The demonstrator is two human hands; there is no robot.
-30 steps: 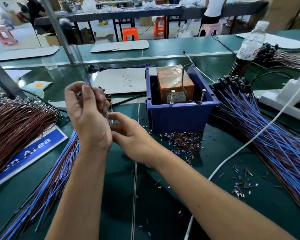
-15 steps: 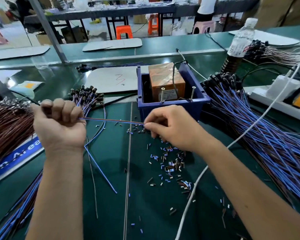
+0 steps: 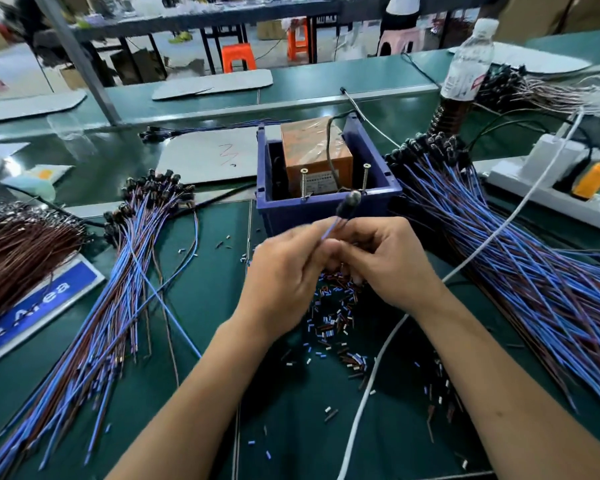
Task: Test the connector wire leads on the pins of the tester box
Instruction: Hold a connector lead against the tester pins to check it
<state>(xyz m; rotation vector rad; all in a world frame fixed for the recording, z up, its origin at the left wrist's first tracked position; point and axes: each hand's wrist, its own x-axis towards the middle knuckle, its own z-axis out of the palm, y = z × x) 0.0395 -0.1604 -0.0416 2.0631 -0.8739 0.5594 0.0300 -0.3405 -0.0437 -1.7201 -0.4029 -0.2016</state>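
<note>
Pinching one wire (image 3: 330, 229) between them, both hands meet just in front of the box (image 3: 326, 206): the left hand (image 3: 284, 271) grips its blue lead, the right hand (image 3: 388, 261) curls round the strand below. The wire's long axis tilts up and away, its black connector (image 3: 347, 203) touching or nearly at the box's near rim, between the two upright pins (image 3: 365, 176). The right hand sits nearer the right pin.

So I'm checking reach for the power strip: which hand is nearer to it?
Right. The right hand is in front of the blue box, on the side toward the power strip; the left hand lies beyond it, farther from the strip.
</note>
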